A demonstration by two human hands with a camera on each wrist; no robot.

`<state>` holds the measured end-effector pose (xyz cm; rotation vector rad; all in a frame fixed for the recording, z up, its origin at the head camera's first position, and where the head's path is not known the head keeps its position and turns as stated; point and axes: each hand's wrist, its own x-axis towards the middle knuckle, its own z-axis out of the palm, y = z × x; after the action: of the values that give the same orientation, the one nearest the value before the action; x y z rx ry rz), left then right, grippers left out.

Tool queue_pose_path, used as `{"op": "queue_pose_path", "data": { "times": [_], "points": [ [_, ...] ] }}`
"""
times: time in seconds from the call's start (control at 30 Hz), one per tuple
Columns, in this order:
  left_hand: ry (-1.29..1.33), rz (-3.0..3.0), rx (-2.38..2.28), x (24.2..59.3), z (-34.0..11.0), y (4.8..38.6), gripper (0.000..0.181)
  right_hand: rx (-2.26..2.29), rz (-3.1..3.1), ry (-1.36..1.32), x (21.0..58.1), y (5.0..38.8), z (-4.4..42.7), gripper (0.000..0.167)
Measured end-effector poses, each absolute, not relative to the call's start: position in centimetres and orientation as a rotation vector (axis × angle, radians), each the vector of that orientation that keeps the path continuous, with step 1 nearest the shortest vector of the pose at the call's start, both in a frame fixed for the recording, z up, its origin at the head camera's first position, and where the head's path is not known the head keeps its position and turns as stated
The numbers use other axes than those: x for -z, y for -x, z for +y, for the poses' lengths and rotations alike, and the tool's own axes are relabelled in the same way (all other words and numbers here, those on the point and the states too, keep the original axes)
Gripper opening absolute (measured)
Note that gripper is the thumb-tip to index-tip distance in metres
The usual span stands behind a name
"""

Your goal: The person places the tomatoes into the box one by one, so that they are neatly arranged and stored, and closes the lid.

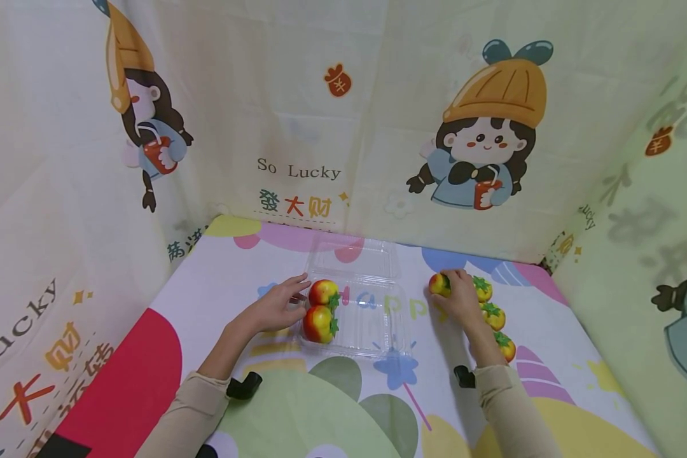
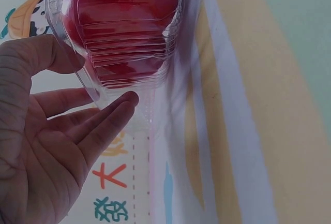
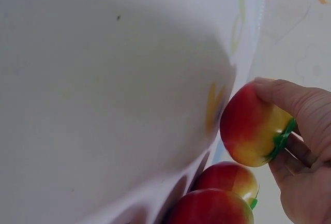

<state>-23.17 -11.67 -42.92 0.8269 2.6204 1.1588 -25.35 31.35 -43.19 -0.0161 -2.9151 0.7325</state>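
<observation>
A clear plastic clamshell box (image 1: 363,340) lies with its lid (image 1: 352,257) folded back. Two glossy red-and-yellow fruits with green leafy caps, a rear fruit (image 1: 323,292) and a front fruit (image 1: 318,323), sit along its left side. My left hand (image 1: 277,305) is at the box's left edge; in the left wrist view its fingers (image 2: 111,123) reach out loosely, touching the clear rim. To the right of the box, my right hand (image 1: 460,296) grips another such fruit (image 3: 253,125) between thumb and fingers. Its green cap faces the palm.
Beside the right forearm stand more of these fruits in a row: a far one (image 1: 483,288), a middle one (image 1: 493,315) and a near one (image 1: 505,346), partly behind the arm. A printed cloth covers the table (image 1: 217,305), and cloth walls (image 1: 378,127) rise behind and at both sides.
</observation>
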Motion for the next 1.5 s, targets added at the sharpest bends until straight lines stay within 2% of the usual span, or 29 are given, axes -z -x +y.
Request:
{"op": "queue_pose_path", "data": {
  "times": [0.63, 1.07, 1.5],
  "points": [
    [-0.795, 2.624, -1.149, 43.0, -11.6, 23.1, 0.064, -0.884, -2.809, 0.061, 42.9, 23.7, 30.8, 0.063],
    [-0.811, 2.632, -1.14, 42.8, -11.6, 23.1, 0.064, -0.886, -2.636, -0.101, 42.7, 22.1, 29.5, 0.062],
    [-0.792, 2.625, -1.135, 42.9, -11.6, 23.2, 0.066, -0.922, -2.633, -0.094, 41.5, 21.2, 27.4, 0.063]
  ]
}}
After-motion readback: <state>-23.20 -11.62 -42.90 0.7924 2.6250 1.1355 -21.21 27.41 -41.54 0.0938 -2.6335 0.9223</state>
